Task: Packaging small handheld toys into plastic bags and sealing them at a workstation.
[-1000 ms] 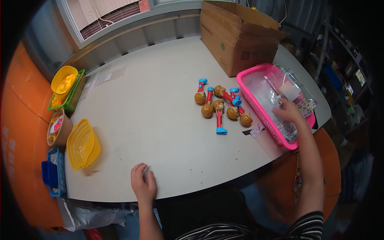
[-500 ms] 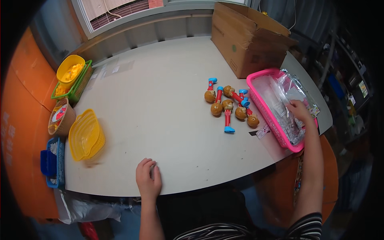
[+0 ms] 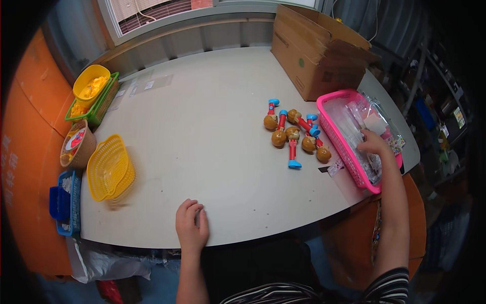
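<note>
My right hand (image 3: 373,143) reaches into a pink basket (image 3: 338,136) at the right of the table. Its thumb and index finger stand apart, touching clear plastic bags (image 3: 346,123) inside; the other fingertips are hidden. My left hand (image 3: 192,227) rests at the table's near edge with its fingers loosely bent, the thumb apart and nothing held. Left of the basket lie several small figure toys (image 3: 293,147) with round brown heads, red bodies and blue feet.
Behind the pink basket stands an open cardboard box (image 3: 316,55). Along the left side are a yellow basket (image 3: 109,169), a tan basket (image 3: 83,152), a blue basket (image 3: 76,202) and a green basket (image 3: 106,101) bearing a yellow tub (image 3: 81,83). A window (image 3: 162,12) is at the back.
The whole view has shifted slightly. My right hand has moved a little within the pink basket, its thumb and index finger now showing apart. My left hand stays by the table edge.
</note>
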Demonstrator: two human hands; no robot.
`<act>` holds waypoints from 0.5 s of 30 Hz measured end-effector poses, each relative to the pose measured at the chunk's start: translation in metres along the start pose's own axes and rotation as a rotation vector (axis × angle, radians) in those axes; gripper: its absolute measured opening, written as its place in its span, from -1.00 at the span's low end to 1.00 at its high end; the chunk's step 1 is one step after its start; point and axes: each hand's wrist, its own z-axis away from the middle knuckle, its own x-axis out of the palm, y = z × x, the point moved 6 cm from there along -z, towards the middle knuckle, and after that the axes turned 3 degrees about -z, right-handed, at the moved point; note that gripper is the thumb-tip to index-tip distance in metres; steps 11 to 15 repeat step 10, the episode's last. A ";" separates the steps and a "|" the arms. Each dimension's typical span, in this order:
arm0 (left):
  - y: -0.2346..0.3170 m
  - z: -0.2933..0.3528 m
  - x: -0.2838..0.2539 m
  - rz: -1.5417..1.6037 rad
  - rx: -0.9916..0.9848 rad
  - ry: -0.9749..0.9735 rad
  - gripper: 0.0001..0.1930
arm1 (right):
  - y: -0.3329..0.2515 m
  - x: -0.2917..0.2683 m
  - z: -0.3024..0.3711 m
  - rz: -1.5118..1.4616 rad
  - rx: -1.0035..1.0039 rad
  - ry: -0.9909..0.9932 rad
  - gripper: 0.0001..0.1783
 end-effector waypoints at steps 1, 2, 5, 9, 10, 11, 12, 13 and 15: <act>0.000 0.000 0.000 0.005 -0.003 -0.003 -0.87 | -0.003 0.000 0.000 0.064 -0.038 -0.002 -0.24; -0.001 0.000 0.000 0.004 -0.004 -0.002 -0.87 | -0.005 0.001 -0.001 0.128 -0.077 -0.005 -0.30; -0.001 0.002 0.001 0.000 0.024 0.016 -0.87 | 0.005 0.000 -0.009 0.316 0.061 0.116 -0.47; -0.003 0.001 0.001 0.022 0.005 0.004 -0.86 | 0.008 -0.020 -0.006 0.158 -0.079 0.252 -0.58; -0.002 0.001 0.000 0.024 0.018 0.000 -0.86 | 0.010 -0.029 -0.006 0.095 -0.069 0.254 -0.57; -0.002 0.001 0.000 0.024 0.018 0.000 -0.86 | 0.010 -0.029 -0.006 0.095 -0.069 0.254 -0.57; -0.002 0.001 0.000 0.024 0.018 0.000 -0.86 | 0.010 -0.029 -0.006 0.095 -0.069 0.254 -0.57; -0.002 0.001 0.000 0.024 0.018 0.000 -0.86 | 0.010 -0.029 -0.006 0.095 -0.069 0.254 -0.57; -0.002 0.001 0.000 0.024 0.018 0.000 -0.86 | 0.010 -0.029 -0.006 0.095 -0.069 0.254 -0.57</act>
